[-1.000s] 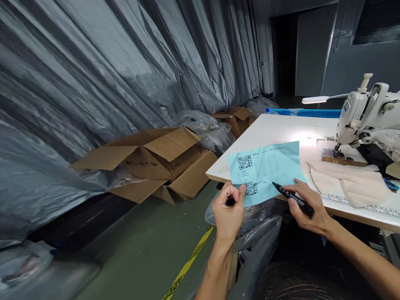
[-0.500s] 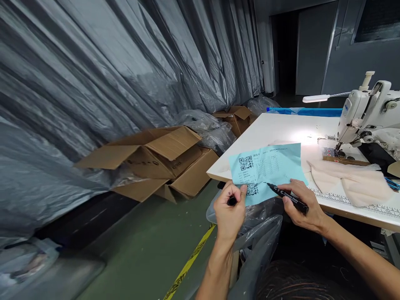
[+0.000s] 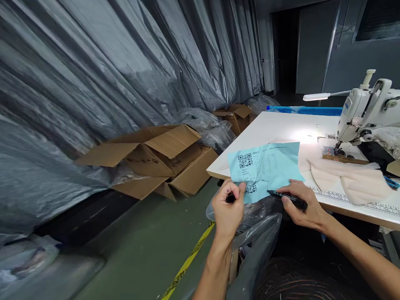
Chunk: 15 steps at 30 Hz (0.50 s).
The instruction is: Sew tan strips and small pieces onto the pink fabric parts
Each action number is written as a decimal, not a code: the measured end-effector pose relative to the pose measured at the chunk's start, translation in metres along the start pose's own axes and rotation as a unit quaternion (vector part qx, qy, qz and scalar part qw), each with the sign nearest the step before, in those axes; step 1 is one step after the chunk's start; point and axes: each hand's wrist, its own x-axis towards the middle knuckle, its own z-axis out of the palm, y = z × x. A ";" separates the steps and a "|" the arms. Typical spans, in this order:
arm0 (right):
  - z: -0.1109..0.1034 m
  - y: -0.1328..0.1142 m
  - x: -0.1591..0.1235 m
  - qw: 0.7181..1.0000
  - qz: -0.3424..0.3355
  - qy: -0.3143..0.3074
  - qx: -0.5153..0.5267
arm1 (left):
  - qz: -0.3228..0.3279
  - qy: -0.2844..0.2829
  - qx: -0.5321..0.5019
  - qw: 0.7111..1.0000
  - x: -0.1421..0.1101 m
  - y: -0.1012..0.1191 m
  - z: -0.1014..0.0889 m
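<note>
A light blue printed sheet (image 3: 275,164) with two QR codes lies over the near left corner of the white sewing table, its lower part past the edge. My left hand (image 3: 229,206) is closed at its lower left corner, thumb on the paper, with a black marker cap (image 3: 230,198) in the curled fingers. In my right hand (image 3: 304,206) is a black marker (image 3: 289,199), pointing left, its tip on the lower part of the sheet. A thin dark pen stroke runs beside the tip.
To the right stands a white sewing machine (image 3: 359,112), with pale fabric pieces (image 3: 364,183) before it and a ruler strip (image 3: 375,207) along the table edge. Open cardboard boxes (image 3: 168,160) and clear plastic bags (image 3: 212,129) lie left. Yellow tape (image 3: 190,260) marks the floor.
The marker tip has moved slightly down and right, and a longer dark stroke shows on the sheet. My left hand keeps its hold in nearly the same place.
</note>
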 end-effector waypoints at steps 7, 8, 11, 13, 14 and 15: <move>-0.009 0.001 -0.001 0.991 0.093 0.014 0.092 | -0.038 0.009 -0.016 0.999 0.002 -0.005 -0.001; -0.012 0.001 -0.001 0.985 0.123 0.025 0.116 | -0.051 0.010 -0.021 0.998 0.002 -0.007 -0.002; -0.014 0.000 0.001 0.973 0.171 0.052 0.146 | -0.098 0.009 -0.039 0.994 0.003 -0.011 -0.002; -0.010 -0.001 0.003 0.980 0.150 0.059 0.118 | -0.118 0.014 -0.052 0.991 0.002 -0.013 -0.002; -0.008 -0.002 0.005 0.986 0.126 0.059 0.096 | -0.124 0.015 -0.057 0.991 0.002 -0.013 -0.001; -0.005 -0.003 0.006 0.991 0.097 0.057 0.074 | -0.127 0.016 -0.060 0.990 0.001 -0.013 0.000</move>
